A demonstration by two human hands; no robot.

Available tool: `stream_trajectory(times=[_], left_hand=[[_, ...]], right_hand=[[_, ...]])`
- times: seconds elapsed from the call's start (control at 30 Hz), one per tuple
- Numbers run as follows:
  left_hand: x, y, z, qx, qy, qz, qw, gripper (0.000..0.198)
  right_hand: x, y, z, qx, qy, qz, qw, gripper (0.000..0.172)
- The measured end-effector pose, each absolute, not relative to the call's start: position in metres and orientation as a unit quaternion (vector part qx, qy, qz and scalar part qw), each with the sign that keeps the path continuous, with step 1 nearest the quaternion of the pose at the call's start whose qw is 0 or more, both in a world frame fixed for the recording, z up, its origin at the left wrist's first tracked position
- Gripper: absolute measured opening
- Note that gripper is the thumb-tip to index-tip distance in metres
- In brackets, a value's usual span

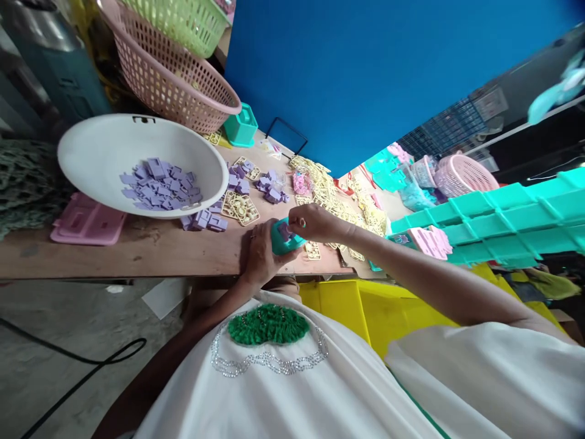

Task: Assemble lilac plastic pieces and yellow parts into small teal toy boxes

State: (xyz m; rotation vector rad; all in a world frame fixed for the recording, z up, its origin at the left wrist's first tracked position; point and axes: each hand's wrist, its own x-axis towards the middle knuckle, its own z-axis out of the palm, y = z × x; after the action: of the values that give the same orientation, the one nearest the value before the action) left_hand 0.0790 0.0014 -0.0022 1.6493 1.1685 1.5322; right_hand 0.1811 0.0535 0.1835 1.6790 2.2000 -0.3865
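Observation:
My left hand (260, 253) is wrapped around a small teal plastic box (284, 241) at the near edge of the wooden table (150, 250). My right hand (317, 222) pinches a small purple plastic piece (286, 230) and presses it against the top of that box. A white bowl (103, 149) holding several purple pieces (159, 185) stands to the left. More loose purple pieces (205, 219) lie beside the bowl and further back by a second heap (272, 186).
Cream plastic frames (240, 207) are scattered across the table. A pink tray (86, 222) lies under the bowl. Pink basket (173, 76) and green basket (183, 18) stand at back left. Teal crates (503, 216) are stacked right; a yellow bin (365, 305) sits below.

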Motion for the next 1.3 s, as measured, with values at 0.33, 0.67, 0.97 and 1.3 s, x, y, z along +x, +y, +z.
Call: stream_trajectory(times=[0.33,0.67,0.97,1.3], left_hand=[[0.080,0.000,-0.002,0.630,0.453,0.570,0.270,0.082],[0.073,-0.002,0.008,0.654,0.454,0.538,0.276,0.076],[0.070,-0.003,0.015,0.655,0.445,0.532,0.297,0.078],[0.072,-0.003,0.013,0.648,0.452,0.536,0.298,0.079]], right_hand=[[0.188,0.060,0.190,0.562,0.797,-0.158,0.155,0.014],[0.199,0.072,0.196,0.532,0.790,-0.249,0.173,0.018],[0.213,0.090,0.188,0.479,0.784,-0.361,0.164,0.016],[0.201,0.080,0.186,0.505,0.804,-0.273,0.155,0.016]])
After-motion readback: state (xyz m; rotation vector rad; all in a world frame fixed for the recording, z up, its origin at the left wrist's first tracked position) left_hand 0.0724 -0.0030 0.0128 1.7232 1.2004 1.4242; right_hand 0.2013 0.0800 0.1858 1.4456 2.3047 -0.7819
